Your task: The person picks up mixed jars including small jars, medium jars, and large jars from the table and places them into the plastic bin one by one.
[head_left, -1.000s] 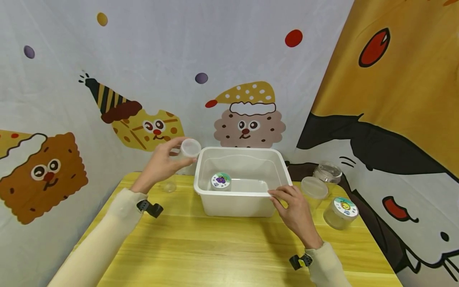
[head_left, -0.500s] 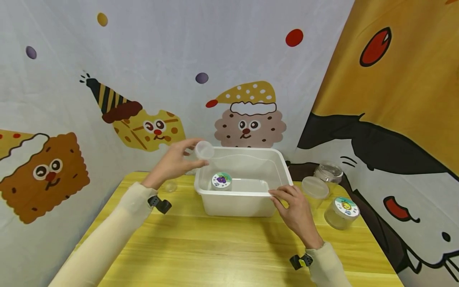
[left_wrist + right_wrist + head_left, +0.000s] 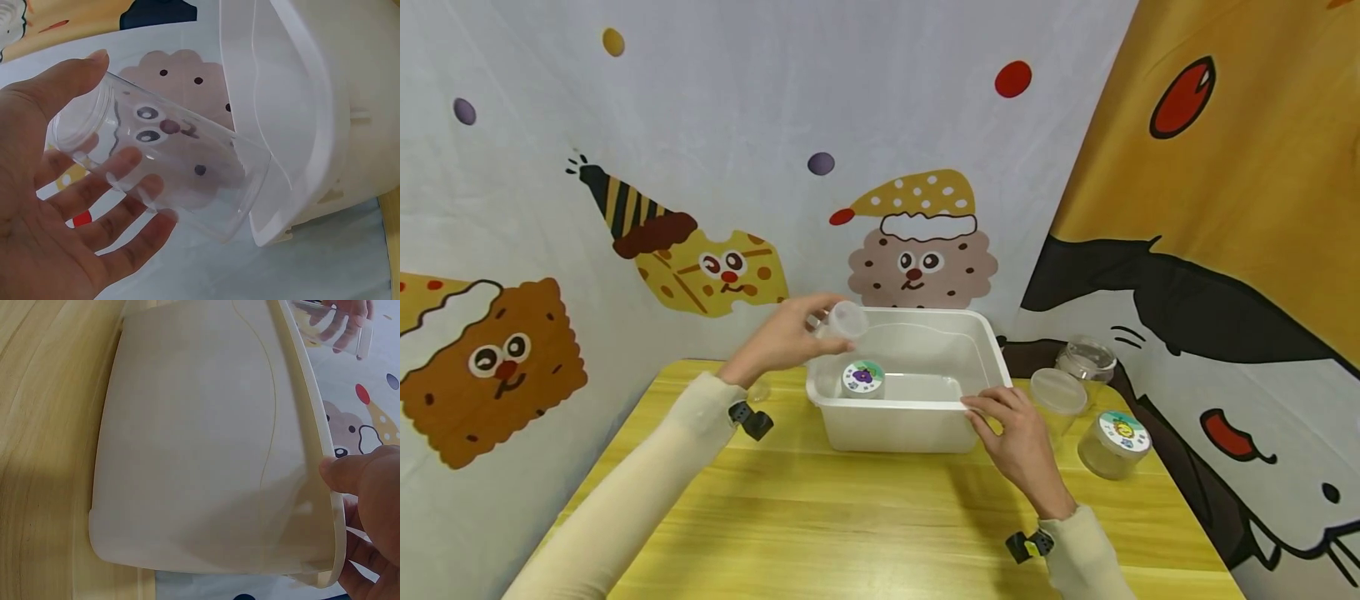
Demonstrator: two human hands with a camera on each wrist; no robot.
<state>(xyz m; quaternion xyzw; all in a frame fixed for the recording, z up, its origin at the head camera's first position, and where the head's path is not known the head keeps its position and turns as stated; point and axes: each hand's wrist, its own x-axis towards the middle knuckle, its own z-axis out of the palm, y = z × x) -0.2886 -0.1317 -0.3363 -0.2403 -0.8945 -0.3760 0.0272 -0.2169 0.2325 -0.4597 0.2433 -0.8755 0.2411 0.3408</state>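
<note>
My left hand [image 3: 790,335] holds a clear plastic jar [image 3: 181,156] with a translucent white lid [image 3: 849,319] over the left end of a white plastic bin [image 3: 895,425]. In the left wrist view the thumb and curled fingers go round the jar, which lies tilted with its base toward the bin. Inside the bin, at the left, sits a jar with a grape-picture lid [image 3: 862,377]. My right hand [image 3: 1018,446] grips the bin's front rim near its right corner, thumb on the near side and fingers over the rim, as the right wrist view shows.
Right of the bin stand a jar with a plain lid [image 3: 1058,392], a clear jar [image 3: 1086,360] behind it, and a jar with a sun-like picture lid [image 3: 1114,444]. A small clear round piece [image 3: 759,389] lies left of the bin on the wooden table [image 3: 820,525]. A cartoon-printed cloth [image 3: 715,100] hangs behind.
My left hand has carried the clear jar rightward, from beside the bin's left edge to over its left end. The right hand and the bin have stayed in place.
</note>
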